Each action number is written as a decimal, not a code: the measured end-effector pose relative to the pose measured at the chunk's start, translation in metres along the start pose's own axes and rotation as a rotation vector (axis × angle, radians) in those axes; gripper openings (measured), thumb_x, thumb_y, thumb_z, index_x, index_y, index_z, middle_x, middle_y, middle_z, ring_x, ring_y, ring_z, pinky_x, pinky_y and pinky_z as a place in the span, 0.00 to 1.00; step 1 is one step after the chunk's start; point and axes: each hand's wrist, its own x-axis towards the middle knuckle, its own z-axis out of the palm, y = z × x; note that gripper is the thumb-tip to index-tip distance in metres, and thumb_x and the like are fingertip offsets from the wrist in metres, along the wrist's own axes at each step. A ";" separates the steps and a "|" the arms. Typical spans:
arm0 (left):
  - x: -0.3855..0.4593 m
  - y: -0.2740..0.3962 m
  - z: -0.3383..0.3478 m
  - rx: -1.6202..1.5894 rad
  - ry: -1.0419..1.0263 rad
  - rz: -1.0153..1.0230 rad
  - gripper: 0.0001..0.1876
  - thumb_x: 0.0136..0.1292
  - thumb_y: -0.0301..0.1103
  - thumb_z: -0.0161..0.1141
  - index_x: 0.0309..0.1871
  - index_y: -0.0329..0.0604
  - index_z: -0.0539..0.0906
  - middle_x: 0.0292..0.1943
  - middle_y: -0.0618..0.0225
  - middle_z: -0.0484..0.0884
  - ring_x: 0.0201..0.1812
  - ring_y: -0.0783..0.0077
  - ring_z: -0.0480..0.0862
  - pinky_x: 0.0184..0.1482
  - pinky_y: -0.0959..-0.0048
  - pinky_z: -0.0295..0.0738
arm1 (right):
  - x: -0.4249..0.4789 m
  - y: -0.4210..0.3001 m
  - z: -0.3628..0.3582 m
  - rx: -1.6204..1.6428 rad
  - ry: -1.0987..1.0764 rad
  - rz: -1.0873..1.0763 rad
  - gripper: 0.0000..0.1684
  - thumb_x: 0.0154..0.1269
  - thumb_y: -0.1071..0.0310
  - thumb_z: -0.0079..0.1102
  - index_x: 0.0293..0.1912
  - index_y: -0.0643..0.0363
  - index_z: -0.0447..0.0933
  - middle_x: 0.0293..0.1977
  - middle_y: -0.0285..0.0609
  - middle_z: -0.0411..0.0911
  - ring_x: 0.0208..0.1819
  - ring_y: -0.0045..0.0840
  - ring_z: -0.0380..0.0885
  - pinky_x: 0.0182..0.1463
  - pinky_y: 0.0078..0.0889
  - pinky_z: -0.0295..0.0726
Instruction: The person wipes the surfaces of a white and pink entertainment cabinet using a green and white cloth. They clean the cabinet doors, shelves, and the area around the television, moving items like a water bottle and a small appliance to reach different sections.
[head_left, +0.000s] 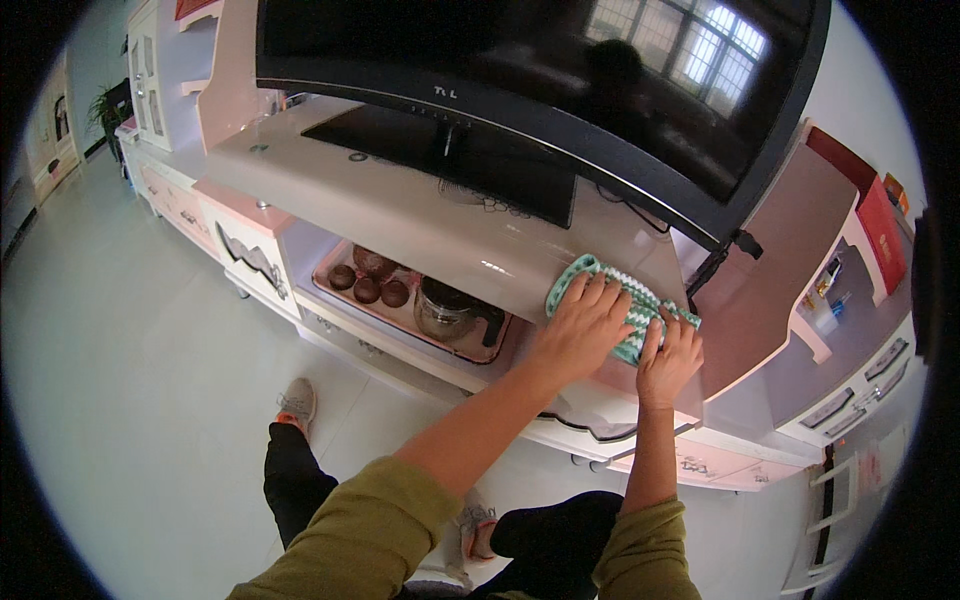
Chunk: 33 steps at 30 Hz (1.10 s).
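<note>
A folded green-and-white striped cloth (634, 289) lies on the glossy top of a TV cabinet (420, 217), near its right end. My left hand (581, 330) presses on the cloth from above, its fingers spread over the left half. Just beside it, my right hand (671, 360) grips the cloth's right part, with the thumb pointing towards the left hand. Some of the cloth is hidden beneath my fingers.
Behind the cloth, a TCL television (480, 67) stands on a black base (465, 161). A cable (637, 210) trails at its right. Below, a tray (405, 339) holds a glass pot (442, 311) and several brown round pieces. A side shelf (795, 225) rises at right.
</note>
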 end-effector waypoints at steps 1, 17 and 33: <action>0.000 0.001 0.000 -0.006 0.002 -0.007 0.22 0.61 0.42 0.59 0.53 0.36 0.75 0.55 0.56 0.74 0.60 0.55 0.69 0.65 0.55 0.55 | 0.000 0.001 0.000 -0.018 -0.003 -0.007 0.18 0.68 0.52 0.49 0.50 0.48 0.78 0.49 0.39 0.75 0.53 0.36 0.70 0.55 0.45 0.64; 0.001 0.016 0.012 0.209 -0.087 -0.130 0.20 0.67 0.43 0.51 0.57 0.40 0.73 0.59 0.58 0.72 0.64 0.57 0.65 0.69 0.56 0.49 | 0.001 0.000 -0.006 -0.008 -0.060 -0.004 0.19 0.70 0.50 0.46 0.51 0.47 0.77 0.50 0.38 0.74 0.55 0.34 0.69 0.56 0.51 0.63; 0.006 0.016 0.003 0.180 -0.138 -0.147 0.17 0.67 0.40 0.51 0.55 0.42 0.73 0.56 0.59 0.73 0.61 0.58 0.68 0.67 0.59 0.53 | 0.004 0.004 0.003 0.005 0.019 -0.107 0.18 0.65 0.48 0.51 0.44 0.50 0.78 0.44 0.37 0.75 0.51 0.33 0.70 0.57 0.58 0.61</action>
